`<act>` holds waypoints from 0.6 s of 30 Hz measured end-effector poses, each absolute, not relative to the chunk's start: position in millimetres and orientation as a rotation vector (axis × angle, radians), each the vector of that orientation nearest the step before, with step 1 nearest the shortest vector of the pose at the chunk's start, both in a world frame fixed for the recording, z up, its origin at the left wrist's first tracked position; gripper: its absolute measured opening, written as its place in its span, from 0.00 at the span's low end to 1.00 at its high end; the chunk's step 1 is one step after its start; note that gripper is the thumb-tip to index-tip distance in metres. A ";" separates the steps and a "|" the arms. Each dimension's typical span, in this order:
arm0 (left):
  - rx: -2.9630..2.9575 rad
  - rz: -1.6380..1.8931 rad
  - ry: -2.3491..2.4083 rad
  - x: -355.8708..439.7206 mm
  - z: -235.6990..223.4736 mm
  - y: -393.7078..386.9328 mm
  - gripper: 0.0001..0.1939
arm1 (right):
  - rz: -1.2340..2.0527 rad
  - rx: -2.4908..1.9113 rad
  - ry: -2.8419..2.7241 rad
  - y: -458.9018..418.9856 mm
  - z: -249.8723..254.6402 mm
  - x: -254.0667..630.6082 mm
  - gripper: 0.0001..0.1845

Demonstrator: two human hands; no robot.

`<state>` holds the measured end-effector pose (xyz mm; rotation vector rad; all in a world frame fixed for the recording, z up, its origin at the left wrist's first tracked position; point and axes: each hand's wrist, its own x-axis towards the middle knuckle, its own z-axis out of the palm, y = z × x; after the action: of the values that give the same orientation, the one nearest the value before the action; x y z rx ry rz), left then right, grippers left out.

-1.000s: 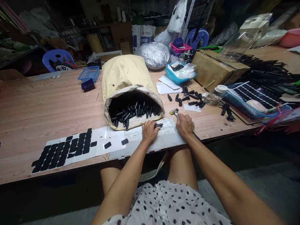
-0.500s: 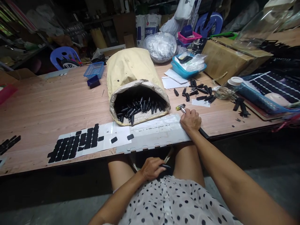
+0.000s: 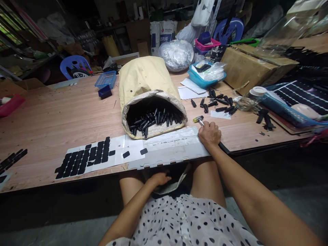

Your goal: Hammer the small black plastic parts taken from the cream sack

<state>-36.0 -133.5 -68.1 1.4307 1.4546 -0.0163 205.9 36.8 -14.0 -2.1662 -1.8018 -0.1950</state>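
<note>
My right hand (image 3: 209, 133) is closed around a small hammer (image 3: 198, 119) with a yellow-and-black head and metal shaft; its black handle sticks out behind the wrist. That hand rests at the right end of a grey board (image 3: 169, 153) along the table edge. Below the edge, my left hand (image 3: 160, 178) reaches over a pale sack (image 3: 176, 184) between my knees. Its fingers look loosely apart, partly in shadow, with nothing visible in them. Ahead lies a yellowish sack (image 3: 146, 75) on its side, its mouth toward me, showing many black tapered parts (image 3: 146, 123).
Black rounded pads (image 3: 84, 155) lie in rows on white sheets at the left. More black tapered parts (image 3: 220, 100) are scattered at the right. Beyond are a teal basket (image 3: 205, 80), a cardboard box (image 3: 248, 66) and a blue basket (image 3: 106, 80).
My left hand has moved up and slightly left over the lap sack; the black part it held no longer shows. My right hand keeps hold of the hammer. The view has shifted slightly.
</note>
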 end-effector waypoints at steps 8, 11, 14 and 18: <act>1.485 0.314 1.263 -87.2 53.8 -79.4 0.23 | -0.207 -2.151 -1.778 38.3 -17.4 204.4 0.17; 1.641 0.509 2.046 -88.7 63.3 -42.3 0.15 | -0.166 -2.162 -1.788 38.1 -14.7 203.4 0.18; 1.614 0.327 2.502 -84.4 54.6 -20.1 0.14 | -0.141 -2.173 -1.795 37.6 -11.9 202.4 0.18; 1.597 0.278 2.597 -86.6 42.4 -16.8 0.11 | -0.125 -2.197 -1.794 37.1 -9.4 201.1 0.18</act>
<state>-86.6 -16.8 42.4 1.5967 2.5969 0.2778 201.1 37.1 -9.4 -2.1973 -1.7941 -0.1254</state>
